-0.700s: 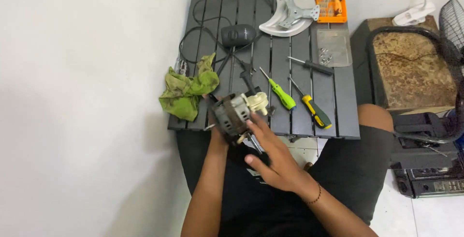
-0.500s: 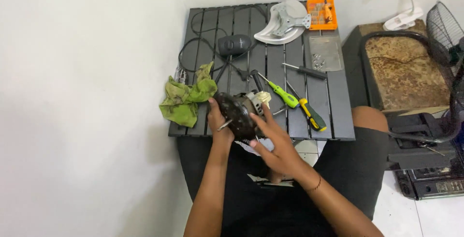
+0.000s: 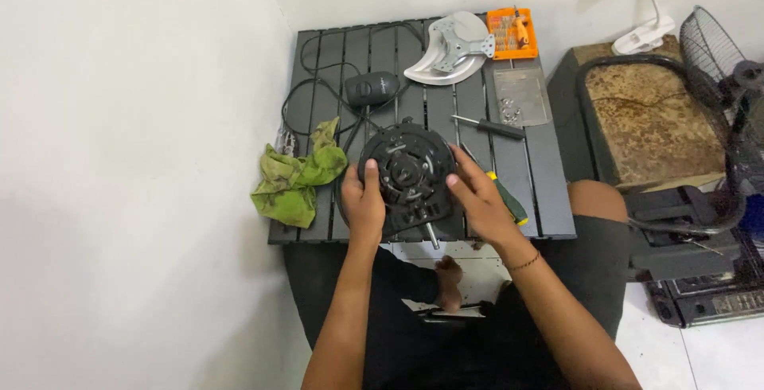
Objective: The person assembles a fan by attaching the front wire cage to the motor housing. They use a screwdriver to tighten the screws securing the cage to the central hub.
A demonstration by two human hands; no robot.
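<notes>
Motor housing [image 3: 407, 175] now face-up, perhaps, between hands [image 3: 364, 203].

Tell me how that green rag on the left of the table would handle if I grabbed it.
The green rag lies crumpled in loose folds, so it would probably sag limply and feel light. One corner hangs over the slatted table edge, so a push might slide it off. It looks stained, perhaps slightly greasy.

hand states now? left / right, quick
Left hand: closed on the left edge of the round black motor housing.
Right hand: gripping the housing's right edge, fingers curled on it.
</notes>
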